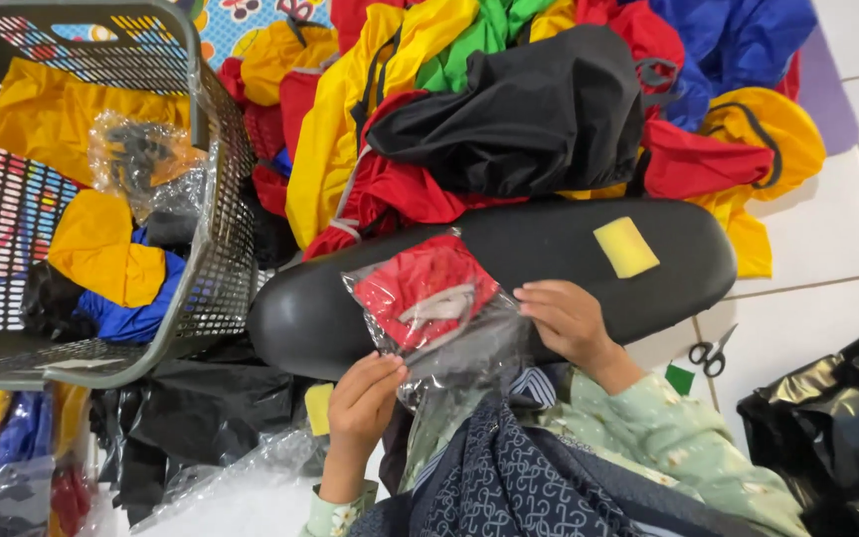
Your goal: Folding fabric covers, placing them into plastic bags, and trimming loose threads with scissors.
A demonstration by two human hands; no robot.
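Observation:
A clear plastic bag (449, 333) with a folded red fabric item (420, 288) inside lies on a black oval board (549, 249). My left hand (365, 398) pinches the bag's near edge from below. On the bag's right side rests my right hand (569, 318), its fingers curled over the plastic and holding it against the board. A yellow rectangular pad (626, 247) sits on the board to the right of my hands.
A big pile of red, yellow, black, green and blue fabric (509, 109) lies behind the board. At left stands a grey mesh basket (221, 199) with packed items. Small scissors (712, 351) lie on the white tiles; a black plastic bag (827, 428) is at right.

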